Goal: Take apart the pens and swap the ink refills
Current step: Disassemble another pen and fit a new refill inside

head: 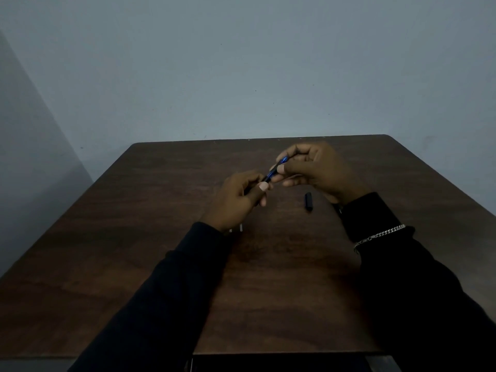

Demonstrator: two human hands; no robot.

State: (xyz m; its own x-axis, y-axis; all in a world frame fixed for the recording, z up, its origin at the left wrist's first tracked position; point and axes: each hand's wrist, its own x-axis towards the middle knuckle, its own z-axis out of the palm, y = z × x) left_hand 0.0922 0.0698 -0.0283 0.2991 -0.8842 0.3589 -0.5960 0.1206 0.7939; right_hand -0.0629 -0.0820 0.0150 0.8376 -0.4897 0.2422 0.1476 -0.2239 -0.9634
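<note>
Pinching blue pen (274, 171): left hand (236, 200), right hand (316, 170).

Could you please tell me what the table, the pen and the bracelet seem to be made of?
The table looks like wood or wood-look laminate, matte, with dark grain showing. The pen seems plastic, glossy blue with a highlight. The bracelet appears metal: shiny silver chain links.

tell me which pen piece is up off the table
The slim blue pen barrel, pinched between the left hand and the right hand; the short black cylindrical piece lies untouched on the brown wooden table.
</note>
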